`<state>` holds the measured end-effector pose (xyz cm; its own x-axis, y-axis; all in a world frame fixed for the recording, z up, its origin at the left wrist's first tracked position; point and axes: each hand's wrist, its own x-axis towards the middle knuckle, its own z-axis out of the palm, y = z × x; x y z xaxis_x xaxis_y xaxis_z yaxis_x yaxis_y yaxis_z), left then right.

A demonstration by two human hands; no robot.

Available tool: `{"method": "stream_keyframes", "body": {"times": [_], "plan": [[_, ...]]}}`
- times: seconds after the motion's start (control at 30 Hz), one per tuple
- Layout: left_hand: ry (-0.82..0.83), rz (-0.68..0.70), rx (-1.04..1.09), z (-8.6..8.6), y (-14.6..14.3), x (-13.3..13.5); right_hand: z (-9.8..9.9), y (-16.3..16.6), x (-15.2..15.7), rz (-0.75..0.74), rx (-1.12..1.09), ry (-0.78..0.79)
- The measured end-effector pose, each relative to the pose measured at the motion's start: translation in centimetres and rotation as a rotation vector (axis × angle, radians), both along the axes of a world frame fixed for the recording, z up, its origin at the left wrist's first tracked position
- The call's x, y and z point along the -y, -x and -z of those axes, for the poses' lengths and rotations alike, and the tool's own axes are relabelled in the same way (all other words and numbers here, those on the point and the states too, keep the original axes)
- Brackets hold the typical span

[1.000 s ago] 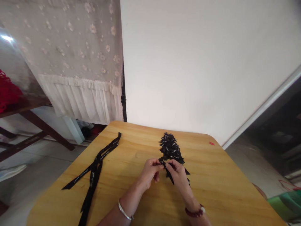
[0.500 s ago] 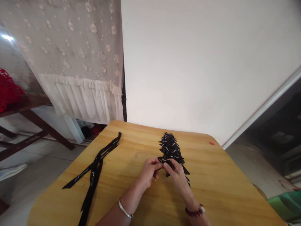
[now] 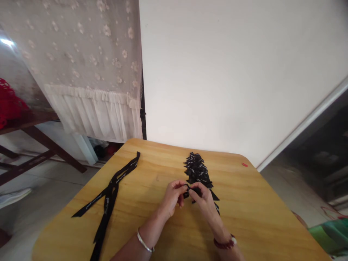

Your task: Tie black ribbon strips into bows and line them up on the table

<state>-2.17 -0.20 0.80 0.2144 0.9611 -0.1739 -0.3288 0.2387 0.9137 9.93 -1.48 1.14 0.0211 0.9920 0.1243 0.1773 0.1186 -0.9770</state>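
Between my two hands is a small black ribbon (image 3: pixel 186 194) with white lettering, partly hidden by the fingers. My left hand (image 3: pixel 174 197) pinches its left side between thumb and forefinger. From the right, my right hand (image 3: pixel 202 197) grips it with thumb and fingers, and the fingertips of both hands nearly meet. Just beyond them lies a row of black ribbon bows (image 3: pixel 197 166) with white print, stacked close together; its near end runs behind my right hand. Several loose black ribbon strips (image 3: pixel 110 192) lie across one another on the left of the table.
The wooden table (image 3: pixel 152 166) has rounded corners and stands against a white wall panel (image 3: pixel 231 79). A small red piece (image 3: pixel 244 165) lies near its far right corner. A lace curtain (image 3: pixel 95 72) hangs behind on the left, beside a dark wooden stand (image 3: pixel 51 145) with red cloth.
The ribbon between my fingers has shifted, with a small part now showing below my left fingertips. Both hands stay in nearly the same place, and the bows and loose strips are unmoved.
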Motion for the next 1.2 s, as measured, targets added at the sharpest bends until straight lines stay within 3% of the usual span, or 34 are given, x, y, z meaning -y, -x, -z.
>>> {"method": "stream_keyframes", "body": {"times": [0.4, 0.7, 0.9, 1.2], "plan": [[0.018, 0.015, -0.003, 0.04, -0.02, 0.11, -0.5, -0.1, 0.08, 0.028, 0.089, -0.069], [0.033, -0.058, 0.019, 0.15, 0.15, -0.07, -0.57, -0.11, 0.02, -0.015, -0.014, 0.011], [0.038, 0.07, 0.001, 0.22, -0.06, 0.05, -0.38, -0.15, -0.12, 0.004, -0.036, 0.026], [0.052, 0.047, -0.026, 0.37, -0.01, -0.04, -0.52, -0.11, -0.13, 0.045, -0.124, 0.013]]}}
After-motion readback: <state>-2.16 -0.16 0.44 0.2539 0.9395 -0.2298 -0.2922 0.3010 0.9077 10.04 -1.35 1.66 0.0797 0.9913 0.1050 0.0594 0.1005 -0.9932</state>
